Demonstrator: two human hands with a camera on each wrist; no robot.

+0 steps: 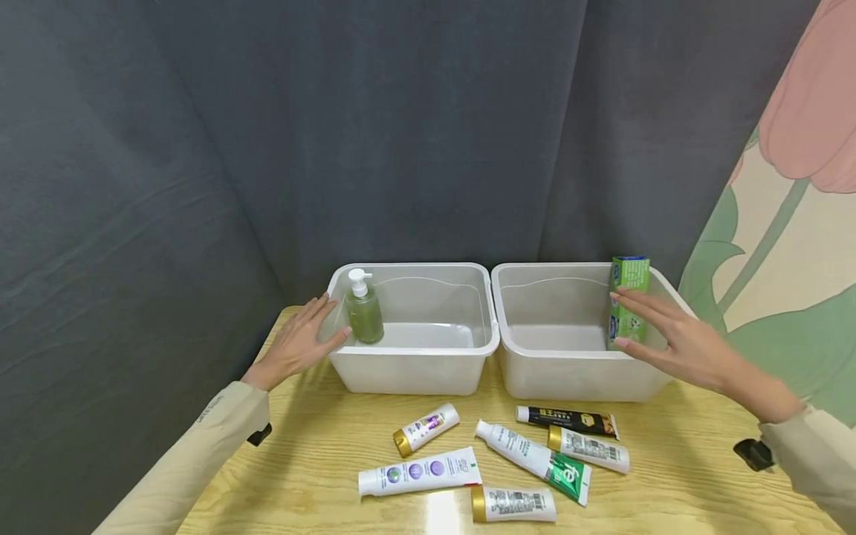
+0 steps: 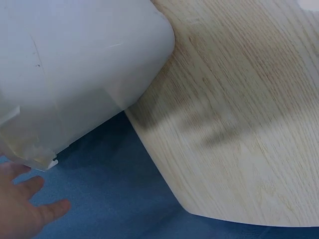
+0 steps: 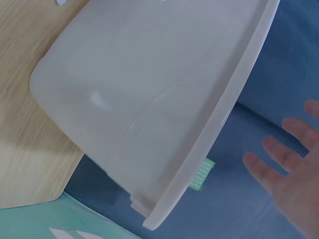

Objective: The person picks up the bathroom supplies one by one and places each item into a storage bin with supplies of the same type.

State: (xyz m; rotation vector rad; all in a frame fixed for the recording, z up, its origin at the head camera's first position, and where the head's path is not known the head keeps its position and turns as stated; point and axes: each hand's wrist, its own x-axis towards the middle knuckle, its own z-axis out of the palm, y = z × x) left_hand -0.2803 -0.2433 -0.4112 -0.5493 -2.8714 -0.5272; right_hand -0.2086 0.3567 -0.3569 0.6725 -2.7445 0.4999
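Observation:
My left hand (image 1: 299,345) is at the left rim of the left white bin (image 1: 408,370), its fingers extended and holding nothing. Inside that bin, in the left corner, stands a green pump bottle (image 1: 365,316) with a white pump head. Over the right side of the right white bin (image 1: 582,377) my right hand (image 1: 682,342) hovers with fingers spread. A green printed box (image 1: 628,275) stands upright in this bin, partly covered by the right hand in the head view. In the right wrist view the box's top (image 3: 202,174) shows past the rim, apart from the fingertips (image 3: 251,160).
In front of the bins lie a white tube with purple circles (image 1: 420,472), a white-and-green tube (image 1: 531,455), a black tube (image 1: 568,420) and several small gold-capped white tubes (image 1: 518,505). Dark curtain (image 1: 414,134) hangs behind the wooden table (image 1: 307,446).

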